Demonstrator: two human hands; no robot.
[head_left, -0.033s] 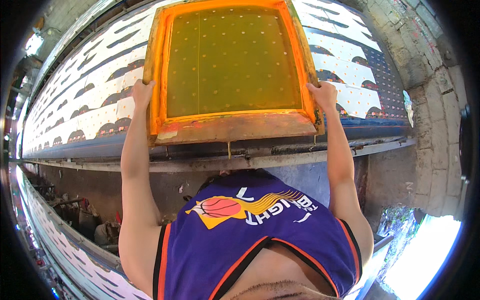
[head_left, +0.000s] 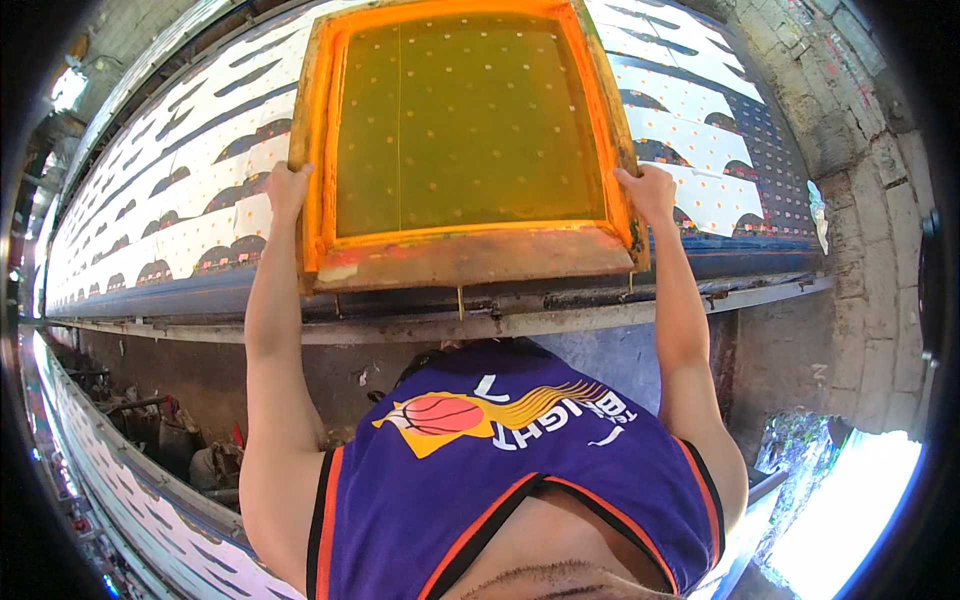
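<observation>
A wooden screen-printing frame (head_left: 480,256) lies in front of me on a long printing table, its inner edges coated in orange. Its yellow-green mesh (head_left: 470,130) carries rows of small pale dots. My left hand (head_left: 288,188) is closed around the frame's left side. On the opposite side, my right hand (head_left: 648,192) grips the right rail with the thumb on top. Short metal pins (head_left: 461,302) stick out below the near rail. White fabric panels (head_left: 718,203) printed with small orange dots spread over the table on both sides; the frame hides those beneath it.
A metal rail (head_left: 570,322) runs along the table's near edge. Rough block wall (head_left: 860,210) stands at the right. Behind me at lower left are sacks (head_left: 180,438) and a second long table (head_left: 150,490) with white panels. Bright light comes through an opening (head_left: 850,500) at lower right.
The frame and both hands have shifted very slightly right and toward me. Both hands keep their hold on it.
</observation>
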